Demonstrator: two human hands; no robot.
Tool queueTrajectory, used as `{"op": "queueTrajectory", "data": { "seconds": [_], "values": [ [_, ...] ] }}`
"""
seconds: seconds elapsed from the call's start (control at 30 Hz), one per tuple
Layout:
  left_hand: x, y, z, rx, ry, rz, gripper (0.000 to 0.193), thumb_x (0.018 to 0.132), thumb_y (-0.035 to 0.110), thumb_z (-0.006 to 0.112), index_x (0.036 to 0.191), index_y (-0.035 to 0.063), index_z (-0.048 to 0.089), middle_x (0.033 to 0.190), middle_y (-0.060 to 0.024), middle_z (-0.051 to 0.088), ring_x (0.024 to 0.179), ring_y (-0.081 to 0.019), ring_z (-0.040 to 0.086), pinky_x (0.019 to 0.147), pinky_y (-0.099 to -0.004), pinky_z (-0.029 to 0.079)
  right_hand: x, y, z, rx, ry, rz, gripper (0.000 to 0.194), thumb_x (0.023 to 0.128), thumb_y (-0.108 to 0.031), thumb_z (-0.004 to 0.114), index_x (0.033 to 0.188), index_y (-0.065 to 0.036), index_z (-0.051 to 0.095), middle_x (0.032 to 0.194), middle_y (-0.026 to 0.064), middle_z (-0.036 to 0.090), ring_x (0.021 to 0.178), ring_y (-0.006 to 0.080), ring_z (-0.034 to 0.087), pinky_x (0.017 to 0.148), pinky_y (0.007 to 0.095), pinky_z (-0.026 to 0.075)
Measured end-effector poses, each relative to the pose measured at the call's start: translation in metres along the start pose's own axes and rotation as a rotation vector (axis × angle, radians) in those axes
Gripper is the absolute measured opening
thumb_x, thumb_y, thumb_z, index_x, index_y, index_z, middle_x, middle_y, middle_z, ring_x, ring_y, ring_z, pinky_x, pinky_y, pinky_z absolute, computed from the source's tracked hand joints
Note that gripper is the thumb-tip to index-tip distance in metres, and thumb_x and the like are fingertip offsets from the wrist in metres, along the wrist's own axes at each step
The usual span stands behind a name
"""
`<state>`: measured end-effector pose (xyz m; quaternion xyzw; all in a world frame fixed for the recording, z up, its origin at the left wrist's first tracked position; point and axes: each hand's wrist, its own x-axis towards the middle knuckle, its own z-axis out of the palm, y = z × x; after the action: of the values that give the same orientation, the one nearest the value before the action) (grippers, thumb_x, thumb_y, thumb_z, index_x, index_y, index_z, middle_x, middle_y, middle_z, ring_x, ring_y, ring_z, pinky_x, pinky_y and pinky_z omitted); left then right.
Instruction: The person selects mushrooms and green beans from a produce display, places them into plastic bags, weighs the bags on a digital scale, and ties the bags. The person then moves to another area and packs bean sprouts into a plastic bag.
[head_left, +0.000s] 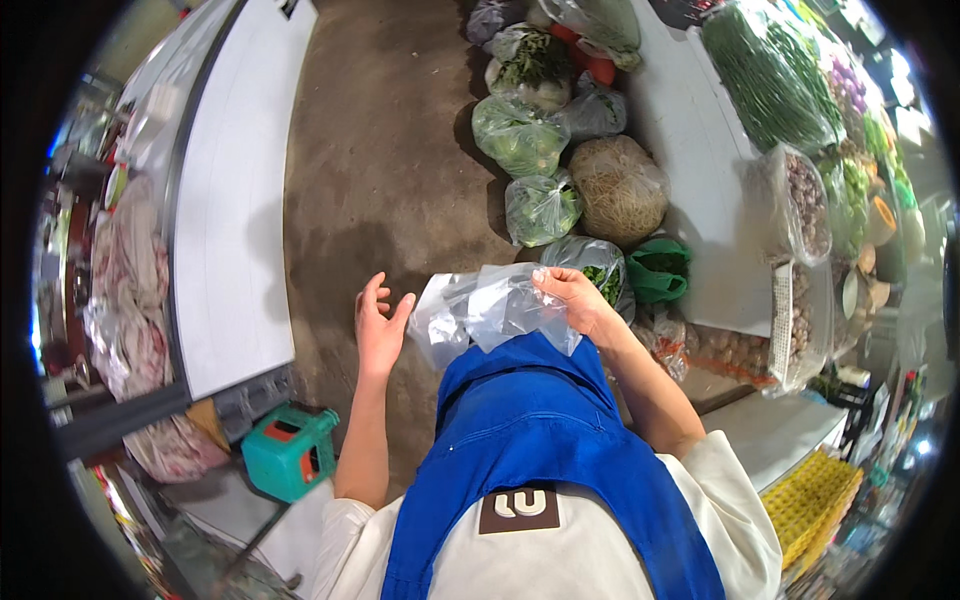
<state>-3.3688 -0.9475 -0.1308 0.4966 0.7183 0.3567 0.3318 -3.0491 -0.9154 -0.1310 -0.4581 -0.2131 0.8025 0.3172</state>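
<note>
My right hand (574, 296) pinches a clear plastic bag (495, 304) between thumb and fingers, in front of the blue apron (525, 405). The bag is flat and crumpled and spreads leftward from that hand. Just left of the bag's far end, my left hand (384, 322) is held up with thumb and fingers apart, holding nothing. Beyond my right hand stands a plastic bag of green leafy vegetables (600, 274), partly hidden by the hand. A green plastic bag (658, 270) sits to its right.
Bagged vegetables (521, 135) and a bag of tan, stringy produce (619, 191) line the concrete floor (390, 135). A white panel (240, 187) runs along the left, with a teal plastic stool (289, 450) below it. Produce, including long green stalks (769, 75), fills the right side beside a yellow woven basket (810, 510).
</note>
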Motion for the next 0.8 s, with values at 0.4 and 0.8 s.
{"op": "queueTrajectory", "data": {
  "seconds": [0.4, 0.8],
  "values": [
    [0.093, 0.091, 0.110, -0.357, -0.621, -0.226, 0.018, 0.095, 0.017, 0.062, 0.101, 0.0008, 0.067, 0.084, -0.0028, 0.066, 0.075, -0.0082, 0.059, 0.065, -0.0232, 0.046, 0.095, -0.049, 0.026, -0.888, 0.237, -0.717, 0.022, 0.070, -0.018, 0.075, 0.081, -0.002, 0.064, 0.074, 0.0190, 0.065, 0.072, 0.0389, 0.064, 0.064, 0.0439, 0.051],
    [0.214, 0.162, 0.154, -0.924, -0.852, -0.498, 0.010, 0.097, 0.008, 0.054, 0.101, 0.0044, 0.062, 0.101, -0.0087, 0.068, 0.094, -0.0203, 0.065, 0.089, -0.0355, 0.050, 0.126, -0.132, -0.043, 0.130, 0.212, -0.386, 0.026, 0.082, -0.015, 0.077, 0.074, -0.006, 0.055, 0.065, 0.0000, 0.056, 0.056, 0.0071, 0.050, 0.049, 0.0233, 0.038]
  ]
}}
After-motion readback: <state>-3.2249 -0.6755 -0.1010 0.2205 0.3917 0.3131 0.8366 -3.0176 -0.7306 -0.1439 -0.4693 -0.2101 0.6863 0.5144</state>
